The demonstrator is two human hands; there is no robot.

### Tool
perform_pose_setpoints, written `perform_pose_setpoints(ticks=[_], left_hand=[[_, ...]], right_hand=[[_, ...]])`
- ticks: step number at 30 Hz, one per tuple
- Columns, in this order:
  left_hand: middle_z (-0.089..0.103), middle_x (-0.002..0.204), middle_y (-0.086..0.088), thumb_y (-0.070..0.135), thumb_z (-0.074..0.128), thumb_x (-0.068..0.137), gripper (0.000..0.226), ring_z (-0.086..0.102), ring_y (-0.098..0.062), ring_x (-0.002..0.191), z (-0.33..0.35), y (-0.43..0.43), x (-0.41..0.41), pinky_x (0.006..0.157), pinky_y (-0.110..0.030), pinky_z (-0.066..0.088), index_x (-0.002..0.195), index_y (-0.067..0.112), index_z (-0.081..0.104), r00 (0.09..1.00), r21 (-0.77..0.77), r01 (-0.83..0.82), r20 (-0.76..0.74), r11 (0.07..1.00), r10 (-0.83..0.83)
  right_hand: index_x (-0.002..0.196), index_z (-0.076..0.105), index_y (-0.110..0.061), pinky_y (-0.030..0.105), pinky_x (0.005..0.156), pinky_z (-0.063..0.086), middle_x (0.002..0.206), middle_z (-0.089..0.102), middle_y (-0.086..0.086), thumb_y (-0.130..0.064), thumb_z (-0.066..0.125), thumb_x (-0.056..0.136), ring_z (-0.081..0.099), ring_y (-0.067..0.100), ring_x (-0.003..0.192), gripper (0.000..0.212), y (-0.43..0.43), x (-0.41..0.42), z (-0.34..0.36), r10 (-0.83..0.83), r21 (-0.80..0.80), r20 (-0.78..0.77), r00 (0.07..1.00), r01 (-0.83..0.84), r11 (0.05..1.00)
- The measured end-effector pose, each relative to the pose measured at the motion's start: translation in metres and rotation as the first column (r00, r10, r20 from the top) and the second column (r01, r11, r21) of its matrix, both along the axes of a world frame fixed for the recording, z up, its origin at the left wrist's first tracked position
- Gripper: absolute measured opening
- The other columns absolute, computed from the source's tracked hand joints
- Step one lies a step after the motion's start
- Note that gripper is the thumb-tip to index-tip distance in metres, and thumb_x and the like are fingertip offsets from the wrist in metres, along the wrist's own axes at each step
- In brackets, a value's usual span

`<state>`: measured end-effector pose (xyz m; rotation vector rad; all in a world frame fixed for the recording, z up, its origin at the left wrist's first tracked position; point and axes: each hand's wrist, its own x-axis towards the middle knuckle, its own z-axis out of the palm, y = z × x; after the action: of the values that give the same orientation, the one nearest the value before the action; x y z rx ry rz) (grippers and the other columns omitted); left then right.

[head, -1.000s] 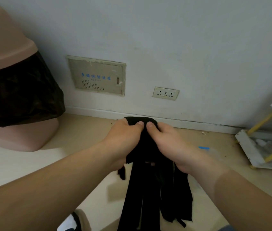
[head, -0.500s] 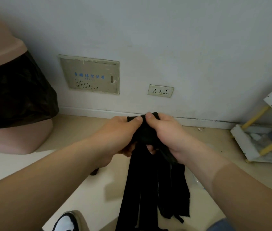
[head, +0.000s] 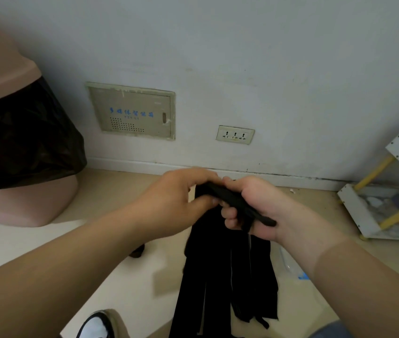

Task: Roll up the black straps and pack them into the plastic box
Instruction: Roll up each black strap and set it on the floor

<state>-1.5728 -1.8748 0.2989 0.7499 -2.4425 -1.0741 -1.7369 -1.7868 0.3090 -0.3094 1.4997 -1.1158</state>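
- My left hand [head: 176,198] pinches the top of the black straps [head: 227,276], fingers curled.
- My right hand [head: 262,211] grips the same bunch; the rest hangs below.
- Wall panel [head: 132,111]: blue lettering, unreadable.

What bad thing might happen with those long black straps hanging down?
The left hand and right hand grip only the top of the long black fabric straps; the loose tails might tangle or roll unevenly. They hang near the black-and-white shoe and might get stepped on.
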Motion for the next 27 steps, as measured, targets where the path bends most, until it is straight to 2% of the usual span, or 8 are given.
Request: perform_pose_setpoints(ticks=[3,6,9,12,15,20,24,27], left_hand=[[0.077,0.091,0.015,0.016,0.068,0.098,0.023,0.072,-0.004,0.090,-0.004,-0.001,-0.004,0.089,-0.031,0.056,0.103,0.037,0.075,0.997,-0.029,-0.051,-0.053,0.998,0.050],[0.075,0.081,0.006,0.021,0.062,0.104,0.014,0.068,-0.004,0.072,0.003,-0.008,-0.005,0.068,-0.022,0.054,0.097,0.030,0.070,0.969,0.139,-0.204,-0.112,0.969,0.221],[0.075,0.087,0.004,0.025,0.054,0.109,0.013,0.068,-0.002,0.071,0.005,-0.007,-0.005,0.060,-0.018,0.050,0.106,0.023,0.067,0.955,0.442,-0.236,-0.062,0.866,0.292],[0.077,0.098,0.006,0.024,0.051,0.111,0.015,0.072,0.000,0.082,0.001,-0.002,-0.006,0.063,-0.014,0.050,0.115,0.021,0.066,0.956,0.558,-0.201,-0.066,0.805,0.285],[0.077,0.109,0.006,0.024,0.049,0.112,0.017,0.072,-0.003,0.095,-0.001,-0.001,-0.008,0.067,-0.011,0.050,0.120,0.022,0.064,0.953,0.586,-0.207,-0.059,0.784,0.296],[0.071,0.095,0.007,0.023,0.047,0.112,0.014,0.064,0.000,0.078,-0.001,0.007,-0.009,0.057,-0.007,0.045,0.110,0.023,0.061,0.960,0.520,-0.223,-0.029,0.825,0.277],[0.065,0.091,0.008,0.028,0.043,0.112,0.015,0.059,-0.002,0.077,-0.003,0.011,-0.008,0.062,-0.018,0.045,0.107,0.026,0.057,0.975,0.471,-0.207,0.024,0.857,0.222],[0.063,0.090,0.007,0.027,0.043,0.112,0.016,0.057,-0.005,0.076,-0.002,0.012,-0.007,0.065,-0.024,0.043,0.106,0.024,0.057,0.973,0.445,-0.224,0.048,0.867,0.226]], right_hand=[[0.092,0.060,-0.011,0.025,0.043,0.038,0.059,0.052,0.006,-0.047,0.036,0.112,0.045,0.017,0.041,0.048,-0.001,-0.001,-0.001,0.058,0.018,0.070,0.996,-0.060,0.998],[0.091,0.061,-0.008,0.028,0.047,0.044,0.062,0.060,0.011,-0.064,0.026,0.109,0.055,0.025,0.047,0.068,-0.005,-0.007,-0.009,0.040,-0.005,-0.224,0.974,-0.042,0.999],[0.106,0.071,-0.009,0.039,0.068,0.056,0.087,0.073,0.012,-0.039,0.042,0.110,0.069,0.025,0.073,0.042,-0.006,-0.007,-0.010,-0.018,-0.120,-0.449,0.893,-0.041,0.992],[0.122,0.074,-0.008,0.049,0.092,0.058,0.120,0.076,0.020,-0.030,0.043,0.107,0.073,0.039,0.104,0.041,-0.004,-0.006,-0.014,0.012,-0.219,-0.327,0.945,-0.088,0.972],[0.130,0.072,-0.012,0.050,0.096,0.051,0.132,0.068,0.026,-0.047,0.037,0.106,0.068,0.037,0.104,0.055,-0.005,-0.001,-0.013,0.050,-0.256,-0.247,0.968,-0.115,0.960],[0.128,0.065,-0.038,0.056,0.111,0.052,0.129,0.074,0.003,-0.073,0.051,0.083,0.071,0.026,0.121,0.059,-0.007,0.005,-0.029,0.076,-0.218,-0.328,0.942,-0.154,0.964],[0.132,0.061,-0.037,0.050,0.111,0.053,0.125,0.074,-0.005,-0.069,0.042,0.102,0.070,0.019,0.119,0.048,-0.005,0.003,-0.032,0.087,-0.158,-0.391,0.916,-0.160,0.974],[0.133,0.061,-0.036,0.050,0.108,0.055,0.124,0.075,-0.004,-0.072,0.041,0.100,0.071,0.020,0.117,0.052,-0.003,0.001,-0.031,0.136,-0.106,-0.397,0.908,-0.192,0.976]])
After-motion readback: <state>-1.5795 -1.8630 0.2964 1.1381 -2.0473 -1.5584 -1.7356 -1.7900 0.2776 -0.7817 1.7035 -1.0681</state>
